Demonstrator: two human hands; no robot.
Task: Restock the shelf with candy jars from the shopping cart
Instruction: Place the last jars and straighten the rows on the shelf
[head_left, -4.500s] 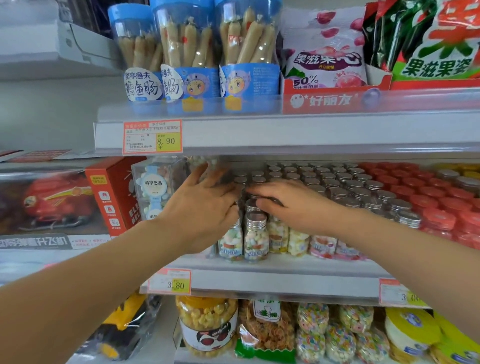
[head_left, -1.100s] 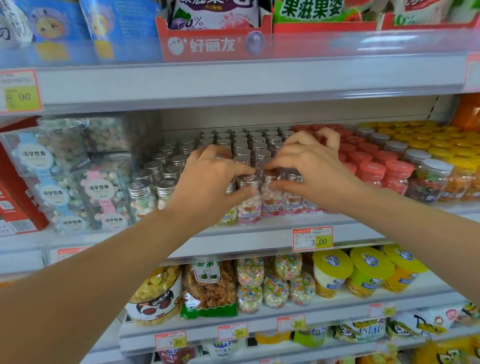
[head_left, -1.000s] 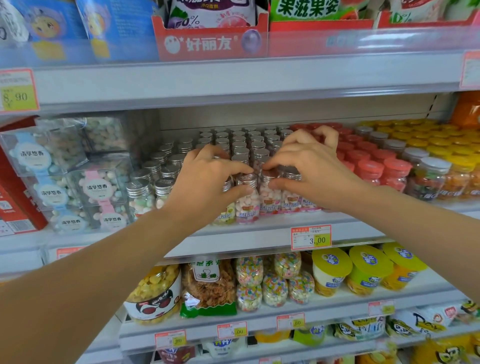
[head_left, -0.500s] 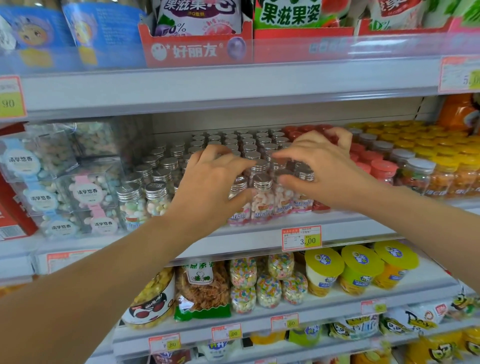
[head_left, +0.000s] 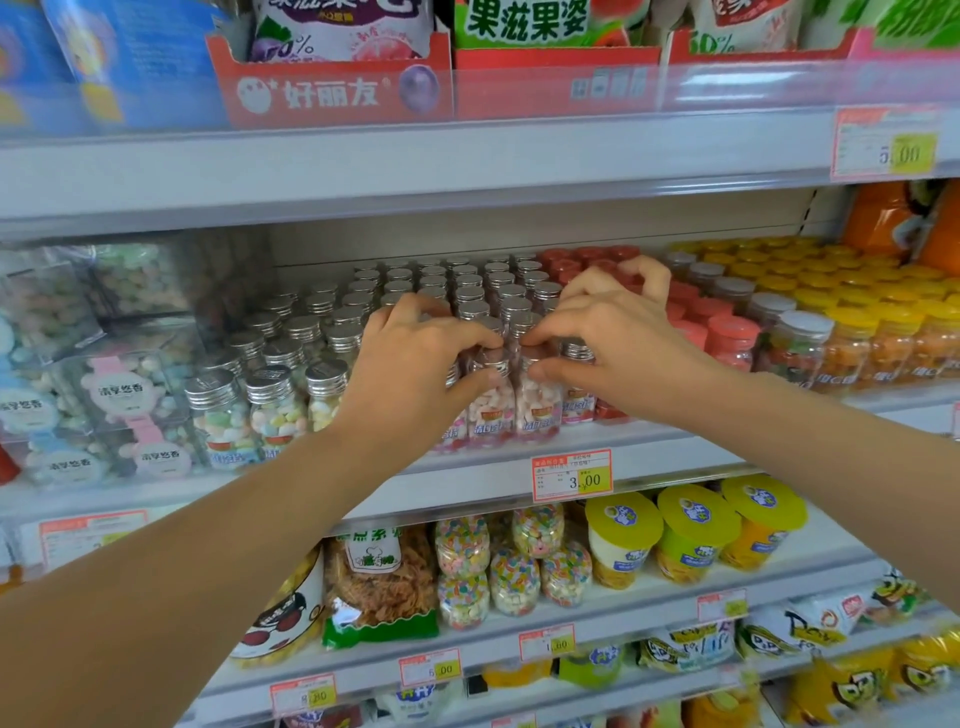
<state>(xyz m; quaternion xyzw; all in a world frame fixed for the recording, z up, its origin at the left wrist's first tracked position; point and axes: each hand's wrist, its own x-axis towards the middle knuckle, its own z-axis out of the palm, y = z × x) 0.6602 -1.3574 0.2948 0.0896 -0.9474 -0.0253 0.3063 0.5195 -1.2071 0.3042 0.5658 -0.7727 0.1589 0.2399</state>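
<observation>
Small clear candy jars with silver lids stand in tight rows on the middle shelf (head_left: 649, 441). My left hand (head_left: 410, 374) curls round a front-row jar of pink and white candy (head_left: 488, 400), thumb and forefinger at its lid. Right beside it, my right hand (head_left: 618, 348) pinches the neighbouring pink-candy jar (head_left: 540, 400) the same way. Both jars stand upright on the shelf's front edge. The shopping cart is out of view.
Silver-lidded jars of pastel candy (head_left: 275, 410) stand left of my hands, red-lidded jars (head_left: 727, 343) and yellow-lidded jars (head_left: 883, 332) to the right. Clear boxes (head_left: 119, 395) fill the far left. The upper shelf edge (head_left: 467, 166) hangs close above. Lower shelves hold tubs and bags.
Both hands have stayed on the front-row jars while the view drifted right and down. My fingertips have come closer together over the two pink-candy jars.
</observation>
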